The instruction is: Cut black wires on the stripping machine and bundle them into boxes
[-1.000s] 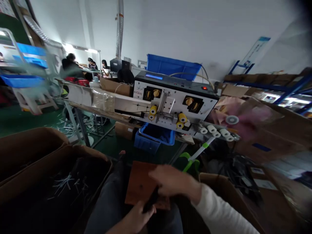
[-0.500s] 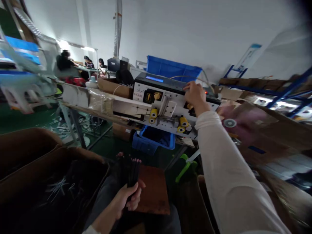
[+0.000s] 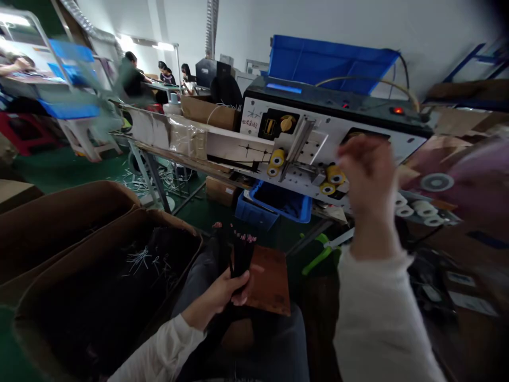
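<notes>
Bundle of thin black strands (image 3: 242, 253), pinkish at the upper ends, stands upright in the left hand (image 3: 229, 291), whose fingers are wrapped around its lower part. It is over the person's lap, just in front of a reddish-brown board (image 3: 272, 281) that lies across the dark trousers (image 3: 292, 334). The right hand (image 3: 369, 172) is raised in front of the right half of a white-fronted machine (image 3: 254, 114), its fingers curled; blur makes it impossible to tell whether it grips anything or touches the panel. Yellow rollers (image 3: 277, 157) sit low on the machine's front, and a red light (image 3: 396, 110) glows on top. A blue bin (image 3: 330, 61) stands behind the machine's upper edge, while a blue crate (image 3: 307, 211) is beneath the tabletop (image 3: 177, 155). To the left of the lap, a cardboard box (image 3: 186, 225) contains a dark mass with pale strands (image 3: 140, 259) scattered over it. White rollers (image 3: 423, 208) project beyond the right wrist, and co-workers (image 3: 166, 77) sit in the far left background.
</notes>
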Motion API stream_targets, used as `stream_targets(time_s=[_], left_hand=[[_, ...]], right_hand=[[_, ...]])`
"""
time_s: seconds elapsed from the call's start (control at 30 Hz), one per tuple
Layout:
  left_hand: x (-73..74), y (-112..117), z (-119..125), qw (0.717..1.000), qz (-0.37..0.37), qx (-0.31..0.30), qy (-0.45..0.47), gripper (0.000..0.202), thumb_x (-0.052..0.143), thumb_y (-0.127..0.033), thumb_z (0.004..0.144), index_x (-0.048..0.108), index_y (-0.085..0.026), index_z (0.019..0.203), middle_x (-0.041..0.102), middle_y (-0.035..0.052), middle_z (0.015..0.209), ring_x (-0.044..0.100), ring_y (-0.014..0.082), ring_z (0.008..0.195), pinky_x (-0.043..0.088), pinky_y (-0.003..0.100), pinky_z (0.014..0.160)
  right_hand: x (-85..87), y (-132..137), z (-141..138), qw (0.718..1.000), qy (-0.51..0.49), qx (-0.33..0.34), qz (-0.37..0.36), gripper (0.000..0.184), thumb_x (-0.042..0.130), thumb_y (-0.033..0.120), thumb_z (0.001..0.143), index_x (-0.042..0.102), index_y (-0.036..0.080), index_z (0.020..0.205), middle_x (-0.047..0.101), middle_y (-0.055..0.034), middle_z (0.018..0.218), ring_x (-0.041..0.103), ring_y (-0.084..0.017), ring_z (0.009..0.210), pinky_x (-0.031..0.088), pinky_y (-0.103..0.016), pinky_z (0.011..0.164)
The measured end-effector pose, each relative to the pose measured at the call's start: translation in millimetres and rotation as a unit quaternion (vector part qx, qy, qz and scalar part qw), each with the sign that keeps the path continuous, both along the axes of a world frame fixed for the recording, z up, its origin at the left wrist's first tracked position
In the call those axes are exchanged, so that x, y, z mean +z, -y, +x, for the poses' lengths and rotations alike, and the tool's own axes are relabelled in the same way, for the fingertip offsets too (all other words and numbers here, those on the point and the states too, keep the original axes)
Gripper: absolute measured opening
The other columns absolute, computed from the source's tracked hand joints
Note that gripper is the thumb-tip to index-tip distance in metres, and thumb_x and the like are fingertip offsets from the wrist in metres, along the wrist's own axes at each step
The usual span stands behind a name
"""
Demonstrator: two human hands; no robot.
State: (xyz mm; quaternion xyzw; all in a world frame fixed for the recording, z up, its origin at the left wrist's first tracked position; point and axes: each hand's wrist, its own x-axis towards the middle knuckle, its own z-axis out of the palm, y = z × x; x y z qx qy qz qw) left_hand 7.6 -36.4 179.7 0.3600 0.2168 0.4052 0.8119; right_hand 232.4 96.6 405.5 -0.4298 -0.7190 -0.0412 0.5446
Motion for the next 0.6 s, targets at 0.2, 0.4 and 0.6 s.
stream_targets(time_s=[0.2, 0.4, 0.6], left_hand=[[-2.9, 7, 18, 0.999, 0.001, -0.041, -0.018, 0.035, 0.061, -0.045, 0.078, 0.057, -0.012, 0.088, 0.048, -0.0038, 0.055, 0.026, 0.0015, 0.034, 0.017, 0.019, 0.036], [-0.8, 14, 40, 0.995, 0.013, -0.095, -0.014, 0.048, 0.049, -0.054, 0.083, 0.055, -0.010, 0.064, 0.036, -0.0051, 0.041, 0.023, 0.0019, 0.031, 0.017, 0.019, 0.036], [3.4, 20, 54, 0.989, 0.011, -0.146, 0.007, 0.057, 0.042, -0.059, 0.083, 0.061, -0.008, 0.069, 0.029, -0.0054, 0.036, 0.021, 0.0037, 0.030, 0.017, 0.020, 0.036]], right_hand=[[-155.0, 104, -40, 0.859, -0.022, 0.298, -0.415, 0.052, 0.071, 0.038, 0.071, 0.056, 0.022, 0.119, 0.066, -0.0051, 0.105, 0.063, -0.021, 0.096, 0.051, -0.034, 0.080], [-185.1, 121, -40, 0.794, -0.240, 0.316, -0.461, 0.031, 0.063, 0.043, 0.078, 0.069, 0.013, 0.083, 0.066, -0.0032, 0.076, 0.060, -0.015, 0.070, 0.049, -0.027, 0.065], [-176.0, 135, -22, 0.783, -0.288, 0.304, -0.459, 0.035, 0.064, 0.047, 0.075, 0.067, 0.013, 0.073, 0.062, -0.0025, 0.068, 0.056, -0.013, 0.061, 0.045, -0.025, 0.055]])
